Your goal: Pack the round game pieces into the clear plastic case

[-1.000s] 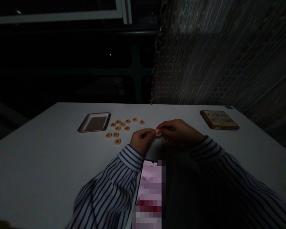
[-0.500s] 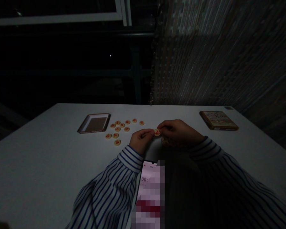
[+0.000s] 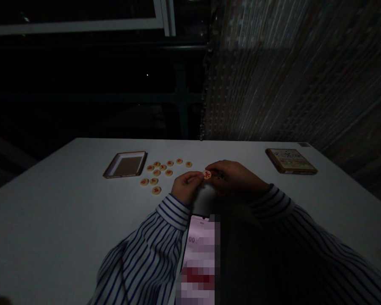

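Note:
A round Chinese chess piece (image 3: 206,174) with a red character is raised slightly over the table, its face towards me. My left hand (image 3: 186,187) pinches its left edge between thumb and fingers. At the piece's other side, the thumb and forefinger of my right hand (image 3: 238,178) close on it. In the shadow under my right palm lie more pieces (image 3: 221,176), mostly hidden. To the left of my hands several red-marked chess pieces (image 3: 163,167) lie face up, loosely spread.
An open shallow box half (image 3: 125,165) stands at the left with bare insides. A printed box lid (image 3: 292,161) lies at the right. Below my hands is a phone (image 3: 195,254) with a partly blurred screen. The white table (image 3: 66,212) ends before a bead curtain (image 3: 247,84).
The held chess piece has turned, so its red character sits at another angle, and it has shifted slightly left. My right hand has moved a little left with it.

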A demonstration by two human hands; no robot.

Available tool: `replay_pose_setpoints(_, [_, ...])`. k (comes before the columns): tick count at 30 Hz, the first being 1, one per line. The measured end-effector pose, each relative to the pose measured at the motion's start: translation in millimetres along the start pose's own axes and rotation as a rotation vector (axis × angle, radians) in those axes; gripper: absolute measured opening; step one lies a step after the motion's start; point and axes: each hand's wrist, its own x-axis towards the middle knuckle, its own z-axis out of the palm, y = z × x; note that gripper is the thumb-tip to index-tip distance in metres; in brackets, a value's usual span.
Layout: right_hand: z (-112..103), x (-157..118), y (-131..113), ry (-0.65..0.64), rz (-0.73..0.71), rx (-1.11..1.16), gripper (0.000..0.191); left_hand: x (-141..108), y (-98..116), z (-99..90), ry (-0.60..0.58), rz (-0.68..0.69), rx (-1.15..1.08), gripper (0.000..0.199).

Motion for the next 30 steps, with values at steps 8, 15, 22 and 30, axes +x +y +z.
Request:
replay_pose_setpoints(8, [1.7, 1.5, 2.3, 0.016, -0.092, -0.102, 0.03, -0.1, 1.9, -0.2, -0.032, -0.013, -0.021, 0.028])
replay_pose_setpoints(15, [-3.4, 1.2, 3.1, -0.003, -0.072, -0.139, 0.03, -1.6, -0.3, 3.1, -0.01, 0.026, -0.06, 0.025])
replay_pose_setpoints(22, [-9.6, -0.1, 6.3, -0.025, -0.001, -0.155, 0.03, -1.3, -3.6, 3.5, 0.049, -0.009, -0.068, 0.024])
replay_pose_setpoints(30, [-12.5, -2.5, 13.1, -0.087, 0.078, -0.182, 0.033, 1.3, -9.9, 3.1, 0.078, -0.003, -0.018, 0.02])
